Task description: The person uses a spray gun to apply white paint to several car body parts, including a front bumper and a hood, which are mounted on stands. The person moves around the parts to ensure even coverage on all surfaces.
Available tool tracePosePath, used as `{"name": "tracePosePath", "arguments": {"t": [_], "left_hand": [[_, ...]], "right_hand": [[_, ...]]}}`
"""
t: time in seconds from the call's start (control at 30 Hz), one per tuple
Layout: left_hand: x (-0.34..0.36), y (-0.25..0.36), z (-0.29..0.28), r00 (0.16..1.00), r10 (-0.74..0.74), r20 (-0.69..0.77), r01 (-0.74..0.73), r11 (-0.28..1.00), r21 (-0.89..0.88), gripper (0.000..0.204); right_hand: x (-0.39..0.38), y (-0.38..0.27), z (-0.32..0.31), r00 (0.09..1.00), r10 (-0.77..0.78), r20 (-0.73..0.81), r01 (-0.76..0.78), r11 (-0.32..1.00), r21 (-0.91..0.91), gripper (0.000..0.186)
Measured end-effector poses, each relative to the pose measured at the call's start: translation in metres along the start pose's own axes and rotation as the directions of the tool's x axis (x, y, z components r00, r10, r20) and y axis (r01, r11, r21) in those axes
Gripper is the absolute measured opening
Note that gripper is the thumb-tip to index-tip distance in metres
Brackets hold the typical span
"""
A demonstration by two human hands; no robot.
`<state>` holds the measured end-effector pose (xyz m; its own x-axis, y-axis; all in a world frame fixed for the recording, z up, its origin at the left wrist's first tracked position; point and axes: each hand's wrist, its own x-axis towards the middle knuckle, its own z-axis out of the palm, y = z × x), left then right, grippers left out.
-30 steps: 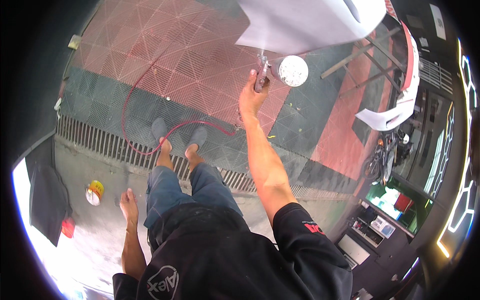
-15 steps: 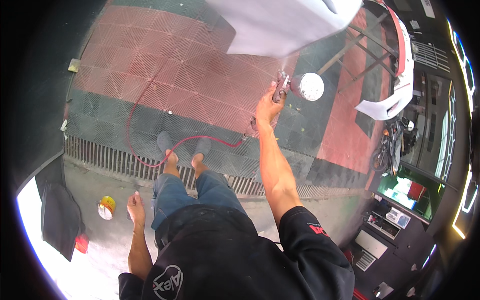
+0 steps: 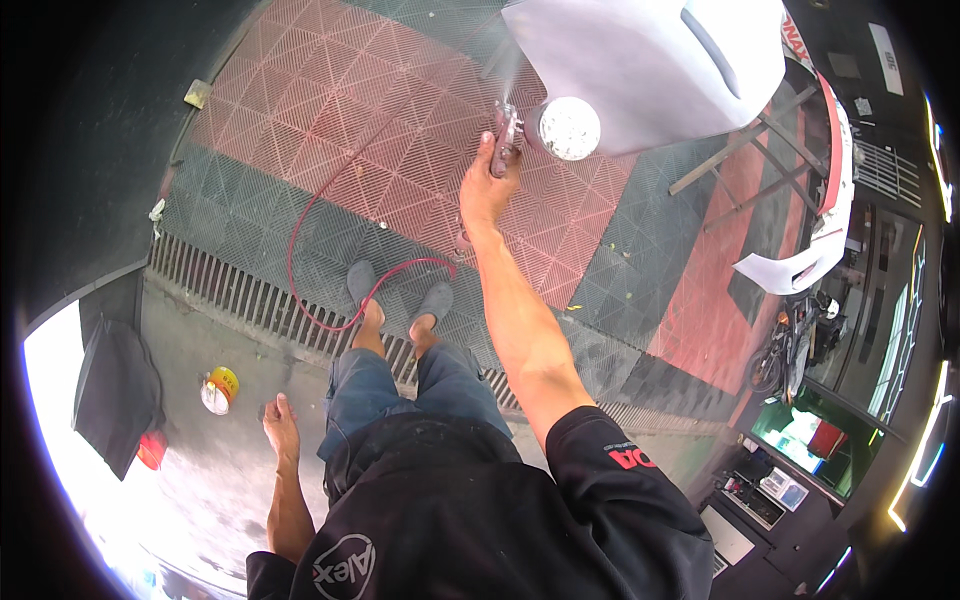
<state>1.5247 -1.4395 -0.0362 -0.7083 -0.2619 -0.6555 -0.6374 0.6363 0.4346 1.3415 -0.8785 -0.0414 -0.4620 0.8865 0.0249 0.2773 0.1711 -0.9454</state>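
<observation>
My right hand [image 3: 488,195] is wrapped round a spray gun [image 3: 506,135], the arm stretched forward. A round cup with a white, speckled top [image 3: 568,128] sits at the gun's right side. Pale mist [image 3: 514,70] leaves the nozzle beside the left edge of a white painted car body panel [image 3: 640,75] with a long slot in it. The gun does not touch the panel. A red hose [image 3: 300,225] trails from below the gun across the floor. My left hand [image 3: 282,425] hangs low at my left side, fingers curled; whether anything is inside them is hidden.
A yellow can [image 3: 222,388] stands on the concrete left of my left hand. A floor grate [image 3: 230,300] runs behind my feet. Trestle legs [image 3: 770,150] and another white-and-red bumper [image 3: 800,265] are at the right, with a motorcycle [image 3: 778,345] beyond. A dark wall [image 3: 90,150] rises at left.
My right hand and the spray gun have moved left along the panel, to its left edge. The view has shifted, so more of the panel shows. The left hand still hangs low.
</observation>
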Motion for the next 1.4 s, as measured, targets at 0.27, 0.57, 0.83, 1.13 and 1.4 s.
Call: {"name": "tracePosePath", "arguments": {"t": [0.27,0.57,0.83,1.13,1.4], "left_hand": [[0.016,0.028,-0.002,0.998,0.015,0.068,-0.022,0.995,0.100,0.050],[0.055,0.050,0.012,0.990,0.121,0.071,-0.126,0.990,0.065,0.047],[0.064,0.057,0.022,0.984,0.158,0.086,-0.160,0.987,0.016,0.046],[0.047,0.028,0.023,0.996,0.090,0.012,-0.089,0.995,-0.050,0.048],[0.035,0.022,0.016,0.999,0.027,-0.038,-0.031,0.995,-0.090,0.047]], "right_hand": [[-0.006,-0.033,-0.015,1.000,-0.006,-0.008,0.007,0.993,0.116,0.040],[0.018,-0.004,-0.115,0.961,-0.084,-0.264,0.072,0.996,-0.055,0.039],[0.047,0.028,-0.171,0.909,0.001,-0.416,0.007,1.000,0.018,0.039],[0.023,-0.043,-0.089,0.975,0.017,-0.220,-0.011,0.999,0.031,0.041],[0.007,-0.092,0.005,0.997,-0.032,-0.066,0.034,0.999,0.039,0.043]]}}
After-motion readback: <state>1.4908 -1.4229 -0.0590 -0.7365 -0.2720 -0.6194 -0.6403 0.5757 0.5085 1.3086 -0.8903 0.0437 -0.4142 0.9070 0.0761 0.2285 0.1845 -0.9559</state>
